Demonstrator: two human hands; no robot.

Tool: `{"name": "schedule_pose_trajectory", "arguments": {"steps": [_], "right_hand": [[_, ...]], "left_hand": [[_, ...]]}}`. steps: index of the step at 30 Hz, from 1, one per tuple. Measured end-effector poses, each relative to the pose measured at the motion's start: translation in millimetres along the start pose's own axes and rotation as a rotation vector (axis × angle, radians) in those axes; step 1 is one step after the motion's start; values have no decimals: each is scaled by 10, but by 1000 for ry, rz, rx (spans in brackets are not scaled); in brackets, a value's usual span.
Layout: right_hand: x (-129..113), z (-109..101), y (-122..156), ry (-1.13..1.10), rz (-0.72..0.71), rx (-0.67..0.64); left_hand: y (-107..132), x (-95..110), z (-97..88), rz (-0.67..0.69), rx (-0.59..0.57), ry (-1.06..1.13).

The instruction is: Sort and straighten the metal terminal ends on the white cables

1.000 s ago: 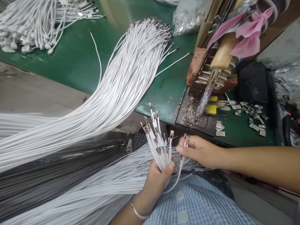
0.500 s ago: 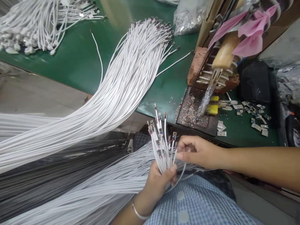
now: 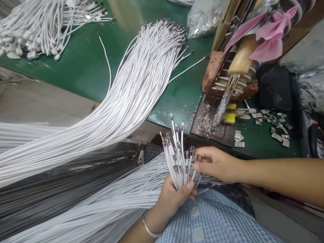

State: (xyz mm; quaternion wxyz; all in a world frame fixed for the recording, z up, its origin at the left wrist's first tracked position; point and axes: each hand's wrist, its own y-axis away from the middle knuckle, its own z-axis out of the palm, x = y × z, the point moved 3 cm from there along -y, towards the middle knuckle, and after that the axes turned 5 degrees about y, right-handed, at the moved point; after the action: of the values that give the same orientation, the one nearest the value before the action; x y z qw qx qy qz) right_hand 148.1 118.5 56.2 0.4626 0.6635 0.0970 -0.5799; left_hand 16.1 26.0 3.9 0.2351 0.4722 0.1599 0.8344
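Observation:
My left hand (image 3: 174,195) is closed around a bunch of thin white cables (image 3: 174,168), whose ends fan upward above the thumb. Most of these ends carry a small metal connector (image 3: 192,150) with bits of red wire and blue board showing. At the bunch's right edge, my right hand (image 3: 212,163) has its thumb and index finger bent around one cable end, close to its metal connector (image 3: 196,158). The exact contact at those fingertips is partly hidden.
A large bundle of white cables (image 3: 141,77) lies across the green table (image 3: 83,72). On the right, a wooden-handled soldering iron (image 3: 239,64) leans over a debris-covered plate (image 3: 206,116) beside a brick (image 3: 212,69). Loose metal connectors (image 3: 275,123) lie farther right.
My left hand and the bunch have shifted slightly right. The connector by my right fingertips now shows more clearly, and the looped cable beneath that hand has dropped closer to the bunch.

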Motion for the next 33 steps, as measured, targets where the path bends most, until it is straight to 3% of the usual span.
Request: {"name": "schedule_pose_trajectory", "arguments": {"steps": [5,16,33], "right_hand": [[-7,-9,-19,-18,-31,-2],[-11,-16,-3,52,-27,7],[-3,-10,-1,101,-13,42]], "left_hand": [[1,-13,-2,6,-30,-24],[-12,46,36,51,113,18],[-20,29,-10,39,80,-39]]}}
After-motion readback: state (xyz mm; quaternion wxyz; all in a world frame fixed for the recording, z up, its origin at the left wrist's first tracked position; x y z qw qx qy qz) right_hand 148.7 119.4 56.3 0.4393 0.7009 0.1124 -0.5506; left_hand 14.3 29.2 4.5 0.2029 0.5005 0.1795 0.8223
